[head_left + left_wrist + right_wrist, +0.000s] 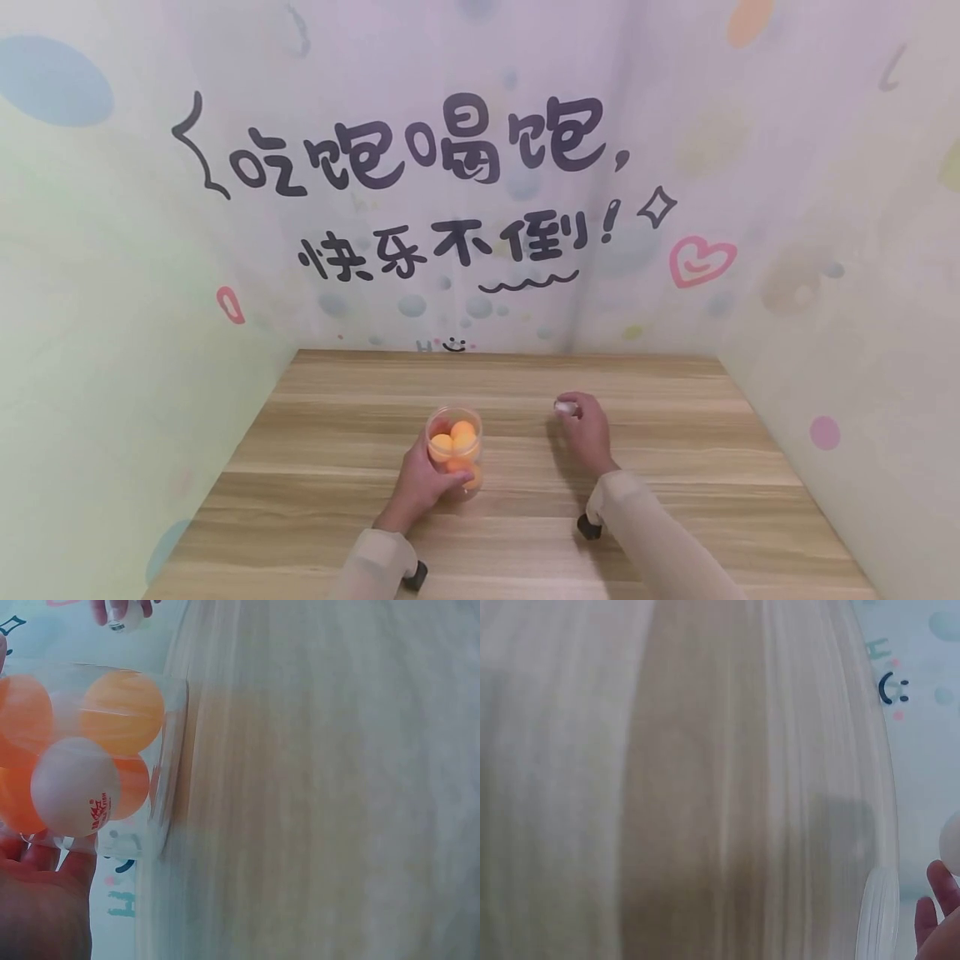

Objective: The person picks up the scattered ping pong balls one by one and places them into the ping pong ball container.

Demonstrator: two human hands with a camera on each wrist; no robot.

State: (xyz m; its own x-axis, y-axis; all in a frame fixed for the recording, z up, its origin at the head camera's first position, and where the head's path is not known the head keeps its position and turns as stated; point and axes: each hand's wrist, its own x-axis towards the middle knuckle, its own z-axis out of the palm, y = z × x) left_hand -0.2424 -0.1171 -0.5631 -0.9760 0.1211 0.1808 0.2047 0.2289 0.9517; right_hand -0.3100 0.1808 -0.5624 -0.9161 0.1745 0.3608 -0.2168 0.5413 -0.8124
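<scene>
My left hand (423, 483) grips a clear plastic jar (454, 410) from its left side, thumb across the front. Several orange table tennis balls (441, 447) fill it. The left wrist view also shows a white table tennis ball (75, 787) with red print inside the jar wall. To the right and apart from the jar, my right hand (588, 429) pinches a white ball (566, 407) above the table. That ball shows a dark mark in the left wrist view. In the right wrist view only a few fingertips (943, 889) and part of the ball appear.
A wood-grain table (337, 400) lies beneath both hands, with printed wall panels (480, 317) behind and at both sides. A clear, ridged thing (877, 919) shows at the bottom of the right wrist view, cut off; its kind is unclear.
</scene>
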